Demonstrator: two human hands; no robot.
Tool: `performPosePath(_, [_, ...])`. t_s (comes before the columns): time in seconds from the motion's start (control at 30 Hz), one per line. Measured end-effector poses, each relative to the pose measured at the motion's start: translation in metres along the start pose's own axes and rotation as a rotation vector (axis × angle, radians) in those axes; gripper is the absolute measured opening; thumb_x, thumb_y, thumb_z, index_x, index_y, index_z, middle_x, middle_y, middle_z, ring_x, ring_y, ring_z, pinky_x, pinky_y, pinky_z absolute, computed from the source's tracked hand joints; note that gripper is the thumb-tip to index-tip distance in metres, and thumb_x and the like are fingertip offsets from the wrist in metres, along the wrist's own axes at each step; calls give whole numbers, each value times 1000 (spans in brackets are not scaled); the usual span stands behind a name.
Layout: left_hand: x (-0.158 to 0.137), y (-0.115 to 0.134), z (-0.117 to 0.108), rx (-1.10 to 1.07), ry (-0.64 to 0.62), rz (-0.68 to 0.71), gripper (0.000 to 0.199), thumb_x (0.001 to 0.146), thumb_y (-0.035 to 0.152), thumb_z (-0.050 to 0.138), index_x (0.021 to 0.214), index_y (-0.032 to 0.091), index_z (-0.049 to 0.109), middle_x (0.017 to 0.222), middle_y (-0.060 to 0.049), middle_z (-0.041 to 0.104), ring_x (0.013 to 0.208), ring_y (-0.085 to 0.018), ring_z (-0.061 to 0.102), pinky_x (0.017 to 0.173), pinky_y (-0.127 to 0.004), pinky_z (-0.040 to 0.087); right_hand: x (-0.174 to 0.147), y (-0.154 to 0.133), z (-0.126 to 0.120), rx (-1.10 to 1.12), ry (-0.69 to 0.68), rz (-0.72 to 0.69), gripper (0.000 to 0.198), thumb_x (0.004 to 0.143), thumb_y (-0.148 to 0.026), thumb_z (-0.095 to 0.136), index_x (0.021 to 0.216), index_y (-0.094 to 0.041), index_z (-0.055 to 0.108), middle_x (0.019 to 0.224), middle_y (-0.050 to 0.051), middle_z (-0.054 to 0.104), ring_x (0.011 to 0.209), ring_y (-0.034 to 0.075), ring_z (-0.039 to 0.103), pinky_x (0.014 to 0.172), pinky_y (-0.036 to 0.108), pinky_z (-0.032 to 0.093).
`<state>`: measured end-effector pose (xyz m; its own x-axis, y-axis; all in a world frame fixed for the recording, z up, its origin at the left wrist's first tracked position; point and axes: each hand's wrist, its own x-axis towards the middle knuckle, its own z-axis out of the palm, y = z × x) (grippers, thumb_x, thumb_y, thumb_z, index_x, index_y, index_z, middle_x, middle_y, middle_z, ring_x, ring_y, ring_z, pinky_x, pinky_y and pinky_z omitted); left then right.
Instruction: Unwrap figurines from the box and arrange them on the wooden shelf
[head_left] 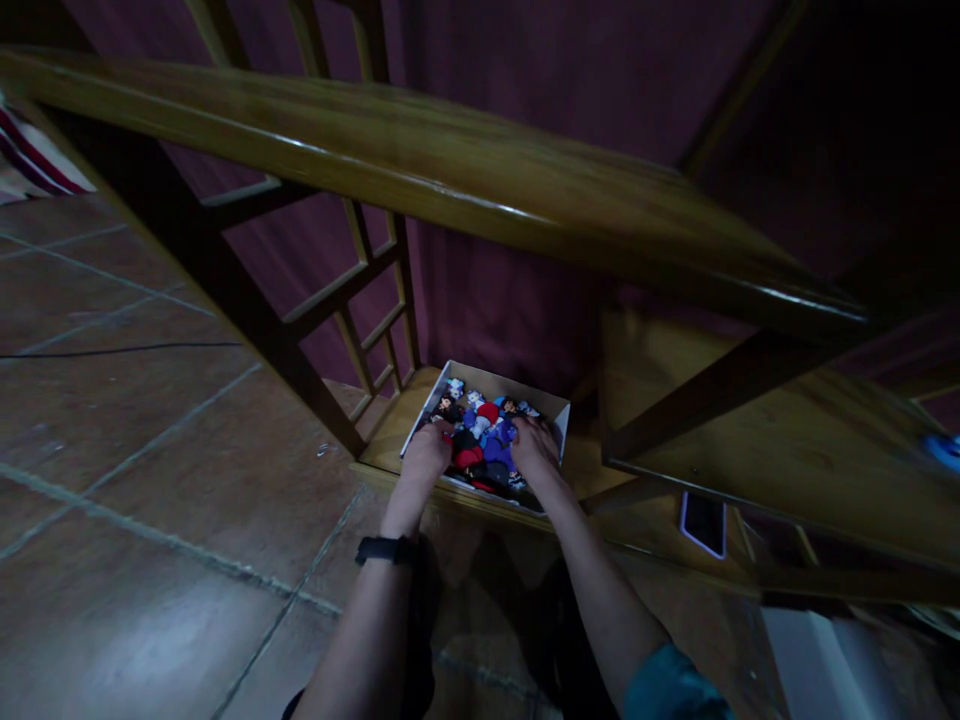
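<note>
A shallow cardboard box (495, 376) with white edges sits on the low wooden shelf, full of small flat cartoon-figure pieces (480, 428) in red, blue, purple, black and white. My left hand (427, 452) is bent over the box's left side, its fingertips beside a red piece. Inside the right part of the box, my right hand (534, 447) touches the pile near purple-blue pieces (496, 450). Both hands have curled fingers, but the fingertips are lost among the pieces in the dim light. Whether either hand grips a piece cannot be made out.
A thick wooden rail (420, 180) crosses above the box, and a slatted wooden side frame (330, 300) stands to the left. At the right lies a phone (703, 523) on the low shelf (652, 520), below a raised wooden board (787, 440). A dark cable (135, 349) runs over the tiled floor.
</note>
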<state>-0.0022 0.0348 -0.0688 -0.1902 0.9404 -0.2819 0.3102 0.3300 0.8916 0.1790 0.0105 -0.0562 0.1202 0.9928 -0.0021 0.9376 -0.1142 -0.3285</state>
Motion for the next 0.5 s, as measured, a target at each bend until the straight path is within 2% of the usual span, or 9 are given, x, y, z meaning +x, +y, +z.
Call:
performPosePath(0.17, [-4,3,0,163,32,55,26,58,1,58,69,23,65,64,-5,61,76,-21,59,69,-25,40,4,5,14,-68,-47,10,28,74,-18,51,101,-21,59,107,8,57,103,22,47,88,31,32])
performPosePath(0.3, [-6,9,-4,370,25,87,27,65,11,58,87,24,66,83,-9,65,83,-23,60,73,-29,41,6,5,14,-57,-24,61,20,78,-20,48,92,-18,61,108,11,55,103,22,48,89,32,33])
performPosePath(0.4, [-7,16,-7,486,2,96,29,73,19,52,100,23,63,94,-10,65,88,-23,60,75,-30,41,13,6,10,170,17,141,21,82,-23,40,89,-20,59,102,7,58,99,19,50,86,29,36])
performPosePath(0.5, [-7,23,-7,418,-19,114,29,77,20,48,102,21,62,97,-10,65,89,-21,59,76,-28,41,22,7,8,665,41,291,20,82,-27,36,85,-23,56,93,1,59,85,15,56,71,25,45])
